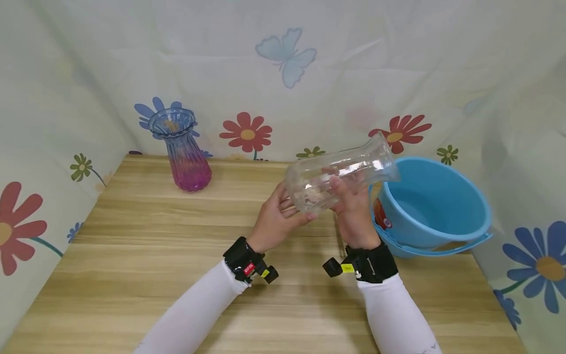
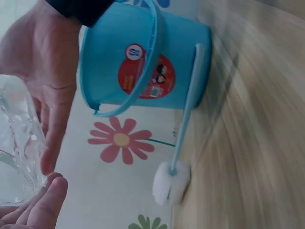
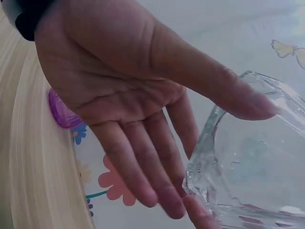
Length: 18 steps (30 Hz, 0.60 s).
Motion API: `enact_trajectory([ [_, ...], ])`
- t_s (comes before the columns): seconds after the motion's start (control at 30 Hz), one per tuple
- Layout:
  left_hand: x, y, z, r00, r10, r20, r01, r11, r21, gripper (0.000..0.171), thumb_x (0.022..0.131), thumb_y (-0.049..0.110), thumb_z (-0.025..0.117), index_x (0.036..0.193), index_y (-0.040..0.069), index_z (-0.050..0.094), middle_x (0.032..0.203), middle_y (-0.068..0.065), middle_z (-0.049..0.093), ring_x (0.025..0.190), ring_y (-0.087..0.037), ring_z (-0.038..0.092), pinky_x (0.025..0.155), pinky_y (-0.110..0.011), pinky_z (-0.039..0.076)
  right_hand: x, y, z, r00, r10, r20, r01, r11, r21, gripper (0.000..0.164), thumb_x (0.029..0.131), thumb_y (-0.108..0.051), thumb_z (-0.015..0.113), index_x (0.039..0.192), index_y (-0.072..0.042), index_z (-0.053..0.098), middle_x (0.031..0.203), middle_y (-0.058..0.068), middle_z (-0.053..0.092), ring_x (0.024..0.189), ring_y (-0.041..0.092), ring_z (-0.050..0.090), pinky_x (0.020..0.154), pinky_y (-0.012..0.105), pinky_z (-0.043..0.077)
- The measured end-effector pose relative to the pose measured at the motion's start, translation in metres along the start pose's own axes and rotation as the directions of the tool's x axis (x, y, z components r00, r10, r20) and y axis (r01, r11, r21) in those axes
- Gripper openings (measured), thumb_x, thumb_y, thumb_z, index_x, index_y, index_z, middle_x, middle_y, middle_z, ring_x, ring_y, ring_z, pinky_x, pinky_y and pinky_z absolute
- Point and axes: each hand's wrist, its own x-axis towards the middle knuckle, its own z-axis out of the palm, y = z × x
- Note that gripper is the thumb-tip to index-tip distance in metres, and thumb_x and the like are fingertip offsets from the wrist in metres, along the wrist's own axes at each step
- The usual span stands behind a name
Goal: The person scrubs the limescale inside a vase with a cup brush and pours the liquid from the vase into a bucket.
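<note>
A clear glass vase [image 1: 353, 169] is held in the air, tilted on its side, its mouth towards the upper right. My right hand [image 1: 355, 216] grips its body from below, with the thumb on the near side and fingers partly seen through the glass. At the vase's base is my left hand [image 1: 276, 219]. In the right wrist view the left palm faces the camera, its fingers mostly straight, and the thumb [image 3: 238, 98] lies against the glass.
A light blue bucket [image 1: 484, 216] stands at the right. A sponge brush with a pale blue handle [image 2: 183, 124] and white head [image 2: 170, 183] lies beside it. A blue-to-pink ribbed vase [image 1: 189, 164] stands at the back left. Flower-printed cloth [image 1: 212, 64] surrounds the wooden table [image 1: 146, 236].
</note>
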Motion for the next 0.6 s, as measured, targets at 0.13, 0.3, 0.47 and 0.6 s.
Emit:
enact_trajectory([
  [0.13, 0.006, 0.002, 0.007, 0.999, 0.030, -0.018, -0.031, 0.997, -0.068, 0.079, 0.085, 0.009, 0.074, 0.150, 0.016, 0.029, 0.138, -0.015, 0.050, 0.115, -0.019, 0.055, 0.089, -0.034, 0.052, 0.001, 0.001, -0.003, 0.999, -0.005, -0.037, 0.008, 0.997, 0.079, 0.057, 0.094, -0.021, 0.063, 0.141, -0.015, 0.032, 0.133, 0.015, 0.044, 0.118, 0.041, 0.047, 0.080, 0.047, 0.055],
  [0.3, 0.009, 0.008, 0.017, 0.996, 0.055, -0.070, -0.061, 0.993, -0.098, 0.083, 0.084, 0.005, 0.073, 0.152, 0.013, 0.026, 0.137, -0.016, 0.050, 0.114, -0.021, 0.056, 0.086, -0.033, 0.053, 0.002, 0.003, -0.009, 0.998, 0.024, -0.066, -0.014, 0.989, 0.145, 0.057, 0.093, -0.030, 0.064, 0.139, -0.015, 0.034, 0.134, 0.016, 0.044, 0.119, 0.040, 0.047, 0.080, 0.046, 0.056],
  [0.47, 0.013, 0.013, 0.023, 0.992, 0.085, -0.094, -0.094, 0.991, -0.091, 0.083, 0.085, 0.003, 0.072, 0.152, 0.013, 0.025, 0.136, -0.017, 0.049, 0.114, -0.022, 0.055, 0.086, -0.031, 0.052, 0.003, 0.003, -0.014, 0.996, 0.049, -0.068, -0.036, 0.985, 0.170, 0.062, 0.094, -0.035, 0.062, 0.144, -0.018, 0.029, 0.137, 0.015, 0.042, 0.122, 0.040, 0.044, 0.082, 0.046, 0.055],
  [0.6, 0.016, 0.015, 0.026, 0.988, 0.103, -0.115, -0.111, 0.991, -0.070, 0.083, 0.084, 0.001, 0.073, 0.152, 0.012, 0.026, 0.135, -0.020, 0.048, 0.112, -0.025, 0.057, 0.088, -0.033, 0.052, 0.002, 0.001, -0.017, 0.993, 0.089, -0.073, -0.074, 0.979, 0.189, 0.064, 0.094, -0.039, 0.061, 0.145, -0.019, 0.028, 0.139, 0.015, 0.042, 0.123, 0.039, 0.044, 0.083, 0.045, 0.055],
])
